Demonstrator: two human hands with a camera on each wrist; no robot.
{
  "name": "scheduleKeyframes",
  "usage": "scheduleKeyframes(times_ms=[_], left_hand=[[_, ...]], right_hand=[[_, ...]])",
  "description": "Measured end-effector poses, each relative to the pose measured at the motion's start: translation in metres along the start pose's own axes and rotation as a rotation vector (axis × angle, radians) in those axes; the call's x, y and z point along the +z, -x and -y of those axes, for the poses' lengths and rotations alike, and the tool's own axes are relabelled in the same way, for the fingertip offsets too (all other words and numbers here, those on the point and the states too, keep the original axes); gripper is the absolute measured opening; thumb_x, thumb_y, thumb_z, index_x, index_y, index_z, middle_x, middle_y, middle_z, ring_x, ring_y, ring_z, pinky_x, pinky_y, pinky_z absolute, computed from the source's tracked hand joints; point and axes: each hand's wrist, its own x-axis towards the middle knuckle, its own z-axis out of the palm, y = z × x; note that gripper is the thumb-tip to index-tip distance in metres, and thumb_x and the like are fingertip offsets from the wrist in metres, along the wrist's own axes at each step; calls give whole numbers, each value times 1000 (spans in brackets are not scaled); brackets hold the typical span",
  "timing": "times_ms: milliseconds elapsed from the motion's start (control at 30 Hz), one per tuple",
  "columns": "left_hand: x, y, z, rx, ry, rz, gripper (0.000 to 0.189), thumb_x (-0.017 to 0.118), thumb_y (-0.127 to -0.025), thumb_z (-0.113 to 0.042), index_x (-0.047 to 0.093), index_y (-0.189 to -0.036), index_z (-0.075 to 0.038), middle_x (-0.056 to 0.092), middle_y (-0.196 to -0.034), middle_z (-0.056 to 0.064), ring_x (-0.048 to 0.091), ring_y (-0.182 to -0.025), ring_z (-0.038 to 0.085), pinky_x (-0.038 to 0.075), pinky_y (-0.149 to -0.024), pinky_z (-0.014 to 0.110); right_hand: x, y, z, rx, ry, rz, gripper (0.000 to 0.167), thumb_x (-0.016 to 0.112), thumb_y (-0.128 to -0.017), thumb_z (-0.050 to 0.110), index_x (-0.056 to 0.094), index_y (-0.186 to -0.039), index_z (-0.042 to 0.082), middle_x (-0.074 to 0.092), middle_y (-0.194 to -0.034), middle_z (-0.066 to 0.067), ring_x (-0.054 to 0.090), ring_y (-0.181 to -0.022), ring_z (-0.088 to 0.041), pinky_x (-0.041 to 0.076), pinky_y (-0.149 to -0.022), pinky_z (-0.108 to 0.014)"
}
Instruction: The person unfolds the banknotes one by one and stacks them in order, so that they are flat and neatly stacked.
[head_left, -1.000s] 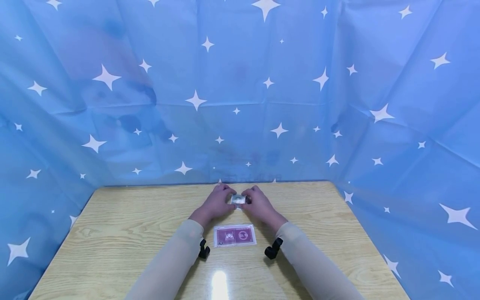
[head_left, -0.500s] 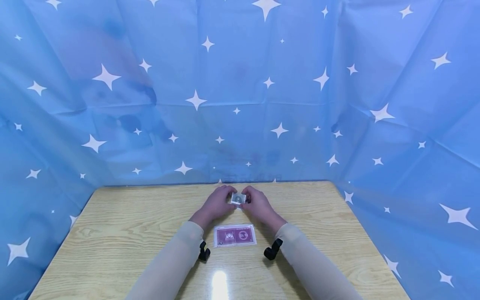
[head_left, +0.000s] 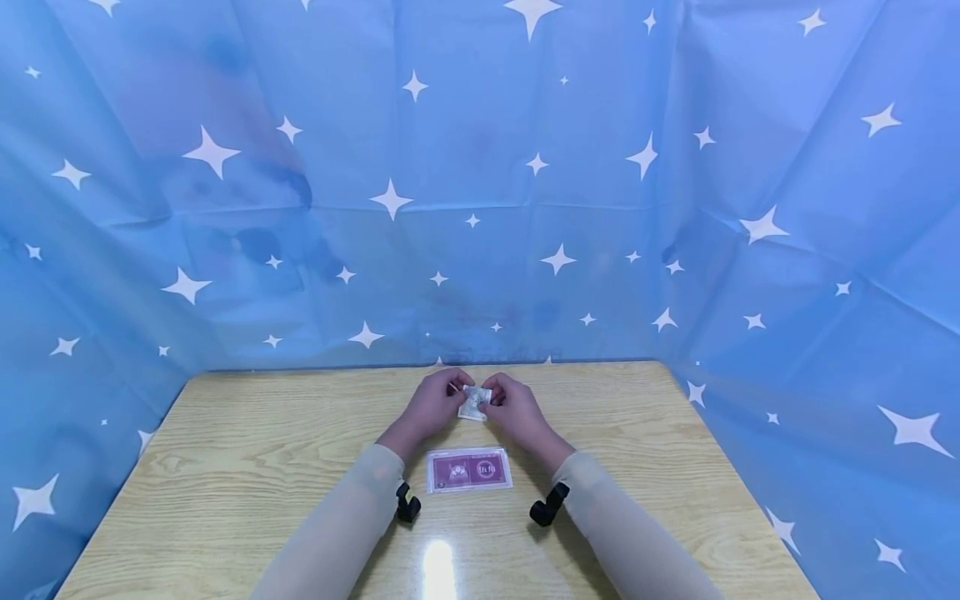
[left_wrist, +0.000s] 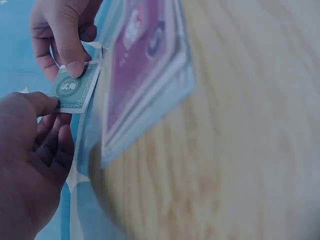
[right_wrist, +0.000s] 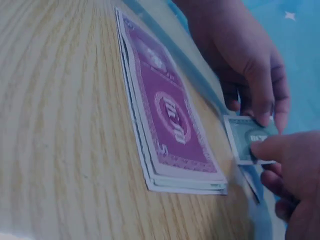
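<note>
My left hand (head_left: 434, 403) and right hand (head_left: 517, 408) meet near the far edge of the table, both pinching a small green banknote (head_left: 474, 403). It looks folded to about half length, with a white border and a round emblem. In the left wrist view, the left thumb presses one edge of the banknote (left_wrist: 70, 91), fingers curled beneath. From the other side, the right thumb lies on top. In the right wrist view the banknote (right_wrist: 241, 140) is held a little tilted, beyond the stack of purple banknotes (right_wrist: 170, 115).
Nearer the body, between the forearms, lies the stack of purple banknotes (head_left: 470, 470), with pale edges of more notes beneath the top one. The wooden table (head_left: 285, 467) ends at a blue star-patterned curtain (head_left: 480, 250). Black wrist cameras sit on both sleeves.
The green banknote has tilted and shows more of its face. My left thumb has moved up from its near edge onto its left side. The purple stack stays put.
</note>
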Motion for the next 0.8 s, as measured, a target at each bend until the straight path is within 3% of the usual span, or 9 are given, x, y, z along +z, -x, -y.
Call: scheduleKeyframes(times_ms=[133, 433, 800], left_hand=[[-3, 3, -5, -8, 86, -5, 13, 70, -109, -9, 76, -115, -18, 70, -103, -1, 64, -94, 17, 56, -83, 36], [-15, 6, -19, -2, 206, -44, 16, 71, -107, -8, 77, -121, -14, 70, -107, 4, 63, -94, 20, 55, -79, 35], [-18, 8, -22, -1, 276, -74, 17, 75, -103, -4, 78, -119, -11, 70, -105, 5, 62, -91, 20, 54, -76, 32]], right_hand=[[-2, 6, 8, -5, -80, -38, 23, 83, -98, 2, 72, -117, 7, 68, -94, -4, 65, -86, -18, 56, -74, -29], [-2, 16, 18, 75, -305, -103, 15, 79, -98, 2, 71, -110, -2, 70, -92, -7, 62, -80, -16, 53, -69, -23], [-3, 18, 23, 68, -361, -133, 10, 77, -99, 3, 72, -104, -5, 68, -88, -8, 58, -75, -13, 48, -64, -22]])
